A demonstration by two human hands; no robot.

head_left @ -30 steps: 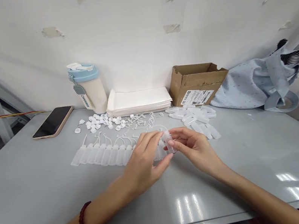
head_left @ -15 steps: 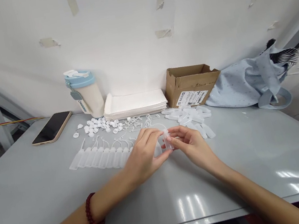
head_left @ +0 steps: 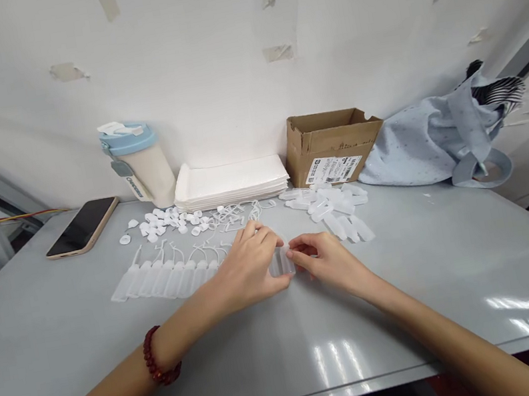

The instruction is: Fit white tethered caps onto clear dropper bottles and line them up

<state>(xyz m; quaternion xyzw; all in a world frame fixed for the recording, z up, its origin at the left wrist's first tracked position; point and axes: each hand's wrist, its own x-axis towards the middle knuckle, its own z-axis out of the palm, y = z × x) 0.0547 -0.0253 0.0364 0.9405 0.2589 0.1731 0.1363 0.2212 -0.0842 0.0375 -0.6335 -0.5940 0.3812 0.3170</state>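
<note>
My left hand (head_left: 250, 266) curves its thumb and fingers around a small translucent plastic tube (head_left: 287, 262) at the right end of a row. My right hand (head_left: 328, 260) pinches the same tube from the right side, fingertips near its upper half. Left of my hands, a row of similar translucent tubes (head_left: 169, 278) lies side by side, with white loop cords at their top ends. My left hand hides part of that row. Behind it are loose white caps (head_left: 162, 222) and a tangle of white cords (head_left: 228, 217). Several loose translucent tubes (head_left: 334, 206) lie in a pile at the right.
Along the wall stand a cream tumbler (head_left: 151, 169) with a blue lid, a stack of white padded envelopes (head_left: 231, 180) and a cardboard box (head_left: 331, 146). A phone (head_left: 83, 227) lies at the left. A light blue cloth bag (head_left: 422, 141) rests at the right.
Both hands have moved slightly left and down with the tube, setting it against the end of the row. The camera view has shifted a little.
</note>
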